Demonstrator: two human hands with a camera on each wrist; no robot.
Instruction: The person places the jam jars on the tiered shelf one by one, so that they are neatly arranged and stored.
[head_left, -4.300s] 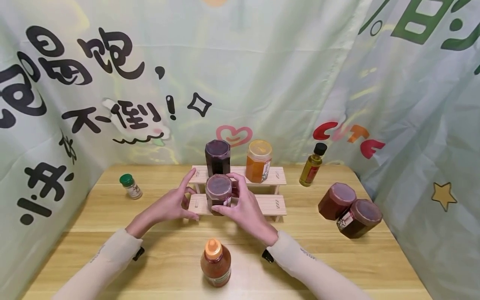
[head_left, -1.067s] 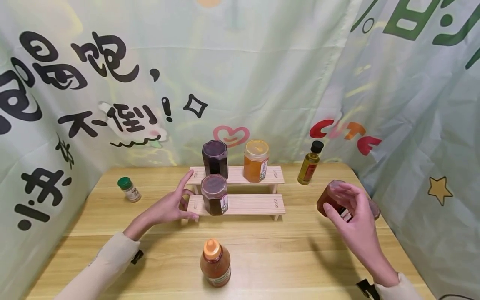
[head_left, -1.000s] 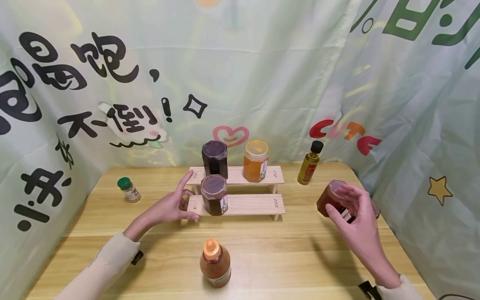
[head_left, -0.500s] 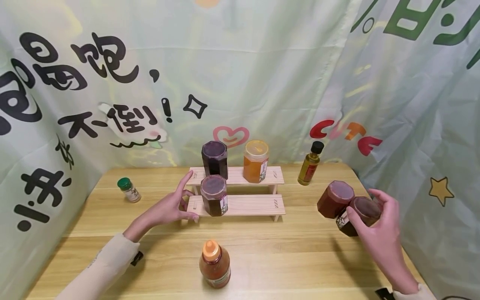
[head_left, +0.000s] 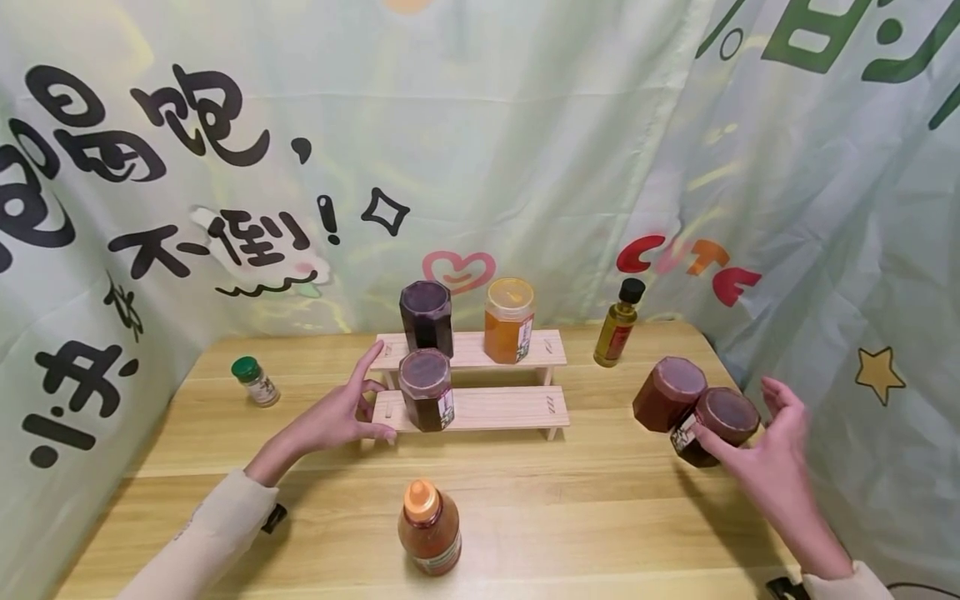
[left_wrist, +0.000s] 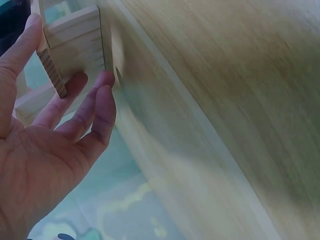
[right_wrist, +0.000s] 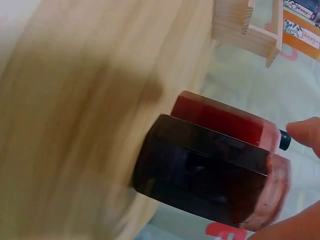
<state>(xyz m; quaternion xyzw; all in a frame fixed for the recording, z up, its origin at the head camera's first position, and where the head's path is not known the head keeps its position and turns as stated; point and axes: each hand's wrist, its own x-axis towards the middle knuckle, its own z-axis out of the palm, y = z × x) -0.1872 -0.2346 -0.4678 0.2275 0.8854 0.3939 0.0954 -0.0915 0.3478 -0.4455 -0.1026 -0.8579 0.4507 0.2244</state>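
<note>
My left hand (head_left: 341, 412) holds the left end of a two-tier wooden shelf (head_left: 510, 407), thumb at the lower step and index finger up at the top step. In the left wrist view, fingers (left_wrist: 97, 112) bend beside the shelf's end. Far right, my right hand (head_left: 776, 454) is spread around a dark jam jar (head_left: 726, 417), thumb at its label side and fingers apart behind it. A red-brown jam jar (head_left: 667, 396) stands against it. On the shelf stand a dark jar (head_left: 426, 392) below, a purple-black jar (head_left: 426, 321) and an orange jar (head_left: 510, 325) above.
A sauce bottle (head_left: 430, 533) with an orange cap stands at the front of the wooden table (head_left: 555, 533). A small green-capped shaker (head_left: 257, 383) is at left, and an oil bottle (head_left: 617, 325) at back right. Printed cloth (head_left: 525, 167) hangs around the table.
My right hand let go of the jar on the lower step, moved right past the red-brown jar and came around the dark jar. The left hand stays at the shelf's end.
</note>
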